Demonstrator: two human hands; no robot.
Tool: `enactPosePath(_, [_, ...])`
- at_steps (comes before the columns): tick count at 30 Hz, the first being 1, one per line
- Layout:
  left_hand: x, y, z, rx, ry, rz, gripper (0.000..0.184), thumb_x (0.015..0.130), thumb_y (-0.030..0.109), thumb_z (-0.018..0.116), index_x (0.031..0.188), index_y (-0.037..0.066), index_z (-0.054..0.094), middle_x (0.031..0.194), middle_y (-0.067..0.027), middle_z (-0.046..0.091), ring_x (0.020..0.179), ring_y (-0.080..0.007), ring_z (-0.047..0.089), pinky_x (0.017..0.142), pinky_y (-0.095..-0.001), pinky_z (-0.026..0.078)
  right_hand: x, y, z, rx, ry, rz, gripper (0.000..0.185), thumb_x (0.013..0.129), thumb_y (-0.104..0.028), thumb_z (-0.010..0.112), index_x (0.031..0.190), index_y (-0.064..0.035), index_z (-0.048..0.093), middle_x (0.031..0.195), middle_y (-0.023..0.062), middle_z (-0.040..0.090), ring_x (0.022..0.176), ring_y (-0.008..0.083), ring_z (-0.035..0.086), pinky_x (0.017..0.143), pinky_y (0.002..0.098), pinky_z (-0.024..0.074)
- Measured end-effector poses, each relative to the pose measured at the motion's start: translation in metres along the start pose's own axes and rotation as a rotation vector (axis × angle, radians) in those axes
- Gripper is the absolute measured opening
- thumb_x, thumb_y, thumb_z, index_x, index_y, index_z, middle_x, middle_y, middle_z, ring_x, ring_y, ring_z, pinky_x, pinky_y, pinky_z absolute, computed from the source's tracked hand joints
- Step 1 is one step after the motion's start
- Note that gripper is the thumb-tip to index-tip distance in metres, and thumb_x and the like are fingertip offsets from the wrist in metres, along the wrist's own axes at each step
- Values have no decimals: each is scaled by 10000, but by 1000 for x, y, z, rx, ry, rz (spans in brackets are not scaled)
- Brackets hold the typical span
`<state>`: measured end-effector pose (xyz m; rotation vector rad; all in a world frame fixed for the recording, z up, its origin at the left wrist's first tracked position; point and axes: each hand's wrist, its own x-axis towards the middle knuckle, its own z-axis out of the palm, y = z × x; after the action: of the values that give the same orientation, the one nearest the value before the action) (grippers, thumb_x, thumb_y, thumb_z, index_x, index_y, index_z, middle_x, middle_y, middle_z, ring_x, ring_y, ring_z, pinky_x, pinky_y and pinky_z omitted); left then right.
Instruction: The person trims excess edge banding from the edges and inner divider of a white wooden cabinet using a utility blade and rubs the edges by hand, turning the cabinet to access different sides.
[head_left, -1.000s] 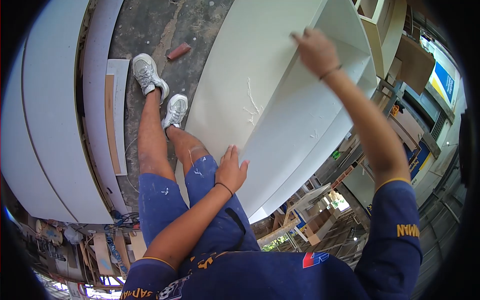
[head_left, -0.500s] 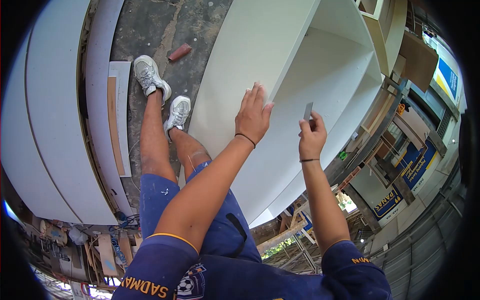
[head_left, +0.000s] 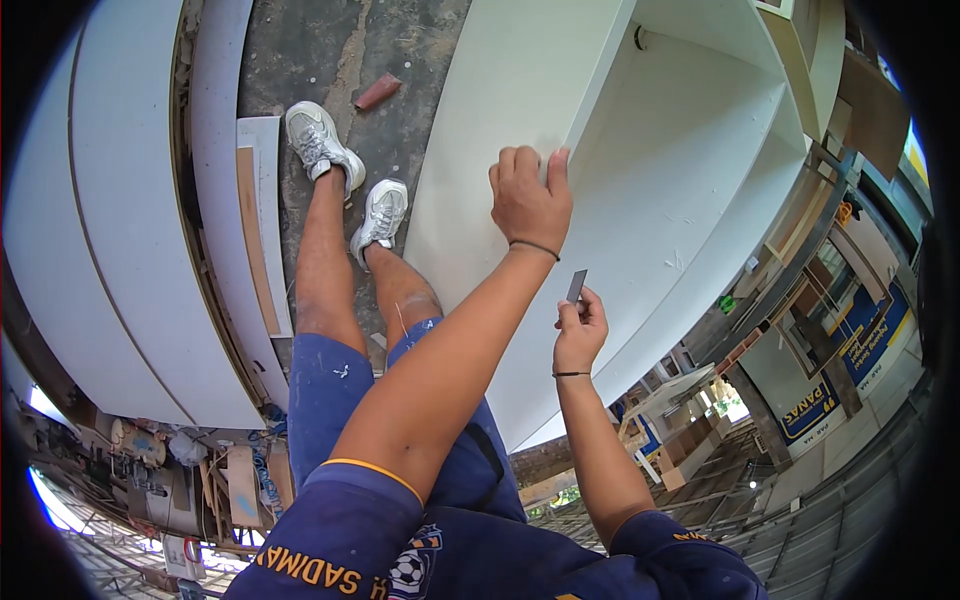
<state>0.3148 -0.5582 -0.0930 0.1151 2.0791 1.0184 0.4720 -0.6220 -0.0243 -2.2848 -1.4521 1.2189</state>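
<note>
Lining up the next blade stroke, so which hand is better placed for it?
Probably the right hand: it holds the flat gray blade, upper end exposed. The left hand, at the white cabinet, shows no tool.

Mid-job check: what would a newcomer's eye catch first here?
First, the large white cabinet, upper middle, with the left hand at its edge. Then the flat grey blade that the right hand holds, lower down. A reddish piece stands out on the dark floor near the shoes.

Grey blade, white cabinet, blue shorts, yellow-edged navy sleeve
</note>
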Motion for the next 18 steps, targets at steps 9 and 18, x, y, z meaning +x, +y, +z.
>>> enactPosePath(9, [-29,-55,-5,-182,88,362,225,875,172,564,1053,41,600,1090,-110,605,1027,-308,552,833,-388,471,8,-1,-3,23,18,-35,248,820,-11,599,1065,23,576,740,-27,509,615,45,451,529,196,385])
enactPosePath(18, [13,9,6,-156,153,143,148,859,186,588,885,43,558,937,-117,561,849,-310,583,702,-378,463,113,-108,33,-68,-154,-718,197,825,-27,597,1019,-1,610,777,-1,557,674,109,531,613,260,442])
